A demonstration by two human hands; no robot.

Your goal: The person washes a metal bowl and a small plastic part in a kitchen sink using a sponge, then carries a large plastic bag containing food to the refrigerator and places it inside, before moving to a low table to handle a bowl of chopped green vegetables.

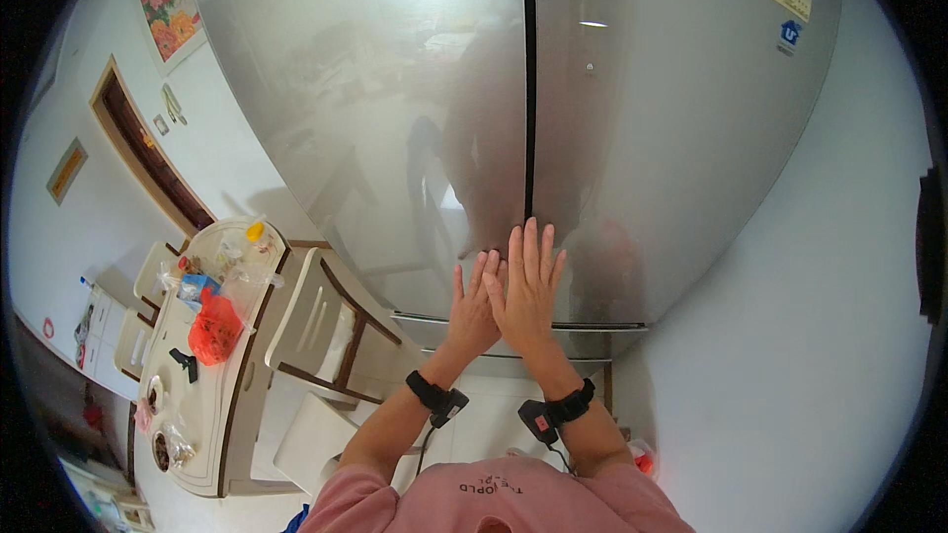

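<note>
A silver two-door refrigerator fills the view before me, its left door (pixel 348 74) and right door (pixel 689 133) split by a dark vertical gap (pixel 529 89). Near the lower end of that gap, my right hand (pixel 527 292) has its fingers extended upward, back of the hand facing me. My left hand (pixel 474 314) is beside it, partly overlapped by the right one. Neither holds anything; whether the palms press on the doors I cannot tell. Black straps with small devices circle my left wrist (pixel 438 398) and right wrist (pixel 557 414).
At left stands a cream dining table (pixel 211 414) bearing a red plastic bag (pixel 215 329), a yellow-capped bottle (pixel 255 233) and a black object (pixel 185 364). A chair (pixel 307 318) sits between table and refrigerator. A white wall (pixel 815 296) borders the right side.
</note>
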